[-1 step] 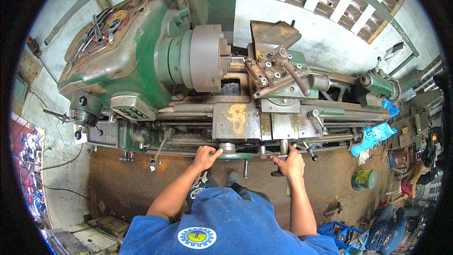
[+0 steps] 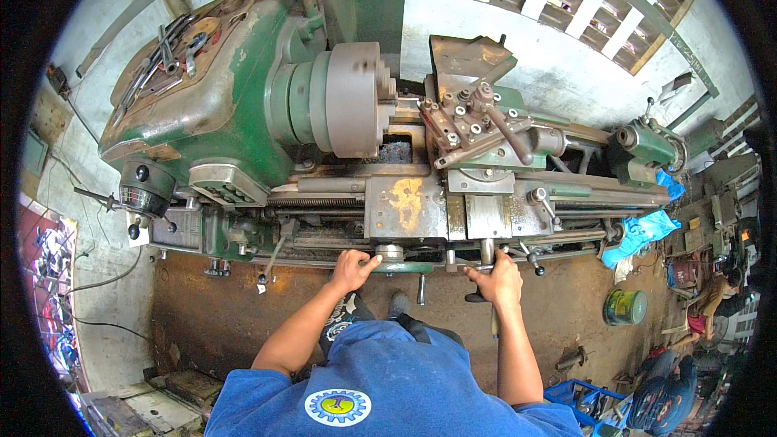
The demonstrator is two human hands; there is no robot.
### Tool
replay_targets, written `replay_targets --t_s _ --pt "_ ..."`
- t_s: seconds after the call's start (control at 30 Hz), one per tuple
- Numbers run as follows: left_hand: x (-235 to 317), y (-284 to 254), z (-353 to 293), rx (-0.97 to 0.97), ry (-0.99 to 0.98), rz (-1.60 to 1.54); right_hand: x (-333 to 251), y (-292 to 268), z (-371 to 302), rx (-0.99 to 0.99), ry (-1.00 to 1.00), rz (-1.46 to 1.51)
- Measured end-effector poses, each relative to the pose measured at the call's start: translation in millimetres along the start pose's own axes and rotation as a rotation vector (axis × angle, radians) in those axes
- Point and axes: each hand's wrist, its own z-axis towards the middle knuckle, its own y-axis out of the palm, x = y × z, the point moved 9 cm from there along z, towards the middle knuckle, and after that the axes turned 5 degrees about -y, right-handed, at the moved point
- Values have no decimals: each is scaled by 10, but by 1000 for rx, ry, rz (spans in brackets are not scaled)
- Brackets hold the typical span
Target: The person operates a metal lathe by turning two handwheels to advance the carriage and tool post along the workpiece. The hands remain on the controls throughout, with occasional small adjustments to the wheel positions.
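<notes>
A green metal lathe stretches across in front of me, its grey chuck [image 2: 354, 99] facing the tool post [image 2: 483, 97]. My left hand [image 2: 354, 269] is closed around the left part of the carriage handwheel [image 2: 405, 268], thumb near its hub. The wheel's crank grip [image 2: 422, 289] points down, out of that hand. Farther right, my right hand [image 2: 499, 280] grips the cross-slide handle [image 2: 477, 297] below its shaft [image 2: 488, 251]; its dark knob shows beside the fingers. The carriage [image 2: 407, 207] carries a yellowish patch. Chuck jaws [image 2: 387, 93] look blurred.
Wrenches [image 2: 166, 53] lie on the headstock [image 2: 235, 73]. The tailstock [image 2: 643, 150] sits at the right end, near blue plastic [image 2: 643, 235]. A green bucket [image 2: 625, 307] and a blue crate [image 2: 587, 398] stand on the floor. Another person [image 2: 712, 303] is bent over at far right.
The chuck jaws show at a different angle, so the chuck has turned. Both hands and the carriage look unmoved.
</notes>
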Motion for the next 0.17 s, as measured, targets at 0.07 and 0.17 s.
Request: replay_targets --t_s 0.07,0.17 --pt "-26 6 89 -26 -24 19 -28 -20 67 15 -6 -9" --pt "-64 27 103 -75 -65 50 -42 -26 62 22 -17 -12"
